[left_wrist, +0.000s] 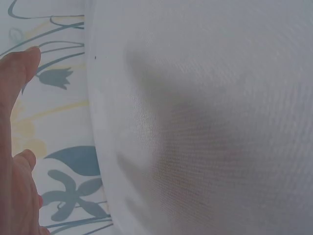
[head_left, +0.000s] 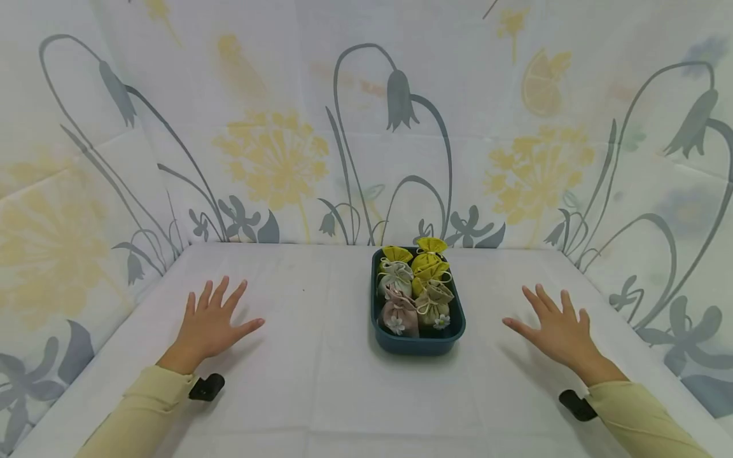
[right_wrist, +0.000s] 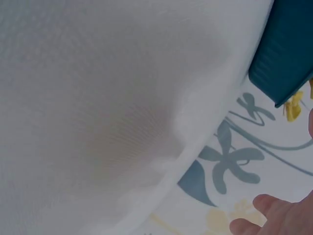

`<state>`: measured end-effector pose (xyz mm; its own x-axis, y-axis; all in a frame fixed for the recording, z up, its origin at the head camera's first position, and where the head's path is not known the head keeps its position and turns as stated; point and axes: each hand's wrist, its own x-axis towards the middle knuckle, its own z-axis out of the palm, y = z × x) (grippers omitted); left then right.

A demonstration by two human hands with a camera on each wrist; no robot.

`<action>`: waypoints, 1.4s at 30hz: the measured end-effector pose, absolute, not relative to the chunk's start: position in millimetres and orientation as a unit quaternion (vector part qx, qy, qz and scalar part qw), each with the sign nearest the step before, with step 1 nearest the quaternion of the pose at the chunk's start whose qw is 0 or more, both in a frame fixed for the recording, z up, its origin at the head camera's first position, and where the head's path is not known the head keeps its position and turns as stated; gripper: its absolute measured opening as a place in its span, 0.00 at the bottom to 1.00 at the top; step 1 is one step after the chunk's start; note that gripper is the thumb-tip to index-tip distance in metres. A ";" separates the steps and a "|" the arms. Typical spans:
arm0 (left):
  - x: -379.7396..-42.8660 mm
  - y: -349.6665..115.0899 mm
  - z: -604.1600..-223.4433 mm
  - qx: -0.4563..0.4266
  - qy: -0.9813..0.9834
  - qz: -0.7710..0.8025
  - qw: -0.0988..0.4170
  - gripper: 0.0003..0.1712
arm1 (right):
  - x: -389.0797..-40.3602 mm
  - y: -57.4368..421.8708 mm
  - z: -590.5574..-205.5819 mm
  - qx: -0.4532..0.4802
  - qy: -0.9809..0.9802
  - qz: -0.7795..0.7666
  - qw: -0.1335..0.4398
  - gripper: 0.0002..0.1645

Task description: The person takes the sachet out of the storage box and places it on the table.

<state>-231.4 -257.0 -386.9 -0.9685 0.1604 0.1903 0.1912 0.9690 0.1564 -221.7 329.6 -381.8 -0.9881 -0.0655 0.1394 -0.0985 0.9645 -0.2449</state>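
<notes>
A dark teal plastic basket [head_left: 417, 345] stands on the white-covered table, right of the middle in the head view. Inside it sit several small drawstring pouches: yellow ones [head_left: 428, 266] at the back, a pale grey one [head_left: 395, 278], a pink one [head_left: 400, 313] and a beige one [head_left: 433, 304] in front. Off to the left, my left hand [head_left: 212, 324] hovers over the cloth with fingers spread, holding nothing. My right hand [head_left: 558, 331], equally spread and bare, hovers to the right of the basket, apart from it. The right wrist view catches the basket's side [right_wrist: 283, 49].
A white cloth [head_left: 275, 381] covers the table. Behind and along both sides hangs a curtain [head_left: 366, 159] printed with grey and yellow flowers. Each wrist carries a small black camera, the left one [head_left: 207, 387] and the right one [head_left: 577, 405], by the cream sleeves.
</notes>
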 end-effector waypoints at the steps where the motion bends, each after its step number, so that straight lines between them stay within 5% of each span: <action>1: -231.2 -256.6 -386.8 -0.089 -0.988 -0.088 0.089 0.53 | -222.1 328.9 -381.5 0.041 -0.989 0.129 0.066 0.56; 42: -246.9 -225.2 -386.7 -0.120 -0.977 -0.132 0.117 0.52 | -235.0 288.1 -373.5 0.047 -0.967 0.249 0.039 0.52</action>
<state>-246.9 -225.2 -386.7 -0.9436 0.2038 0.2609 0.2655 0.9365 0.2291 -235.0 288.1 -373.5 -0.9926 -0.0714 0.0978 -0.1097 0.8720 -0.4770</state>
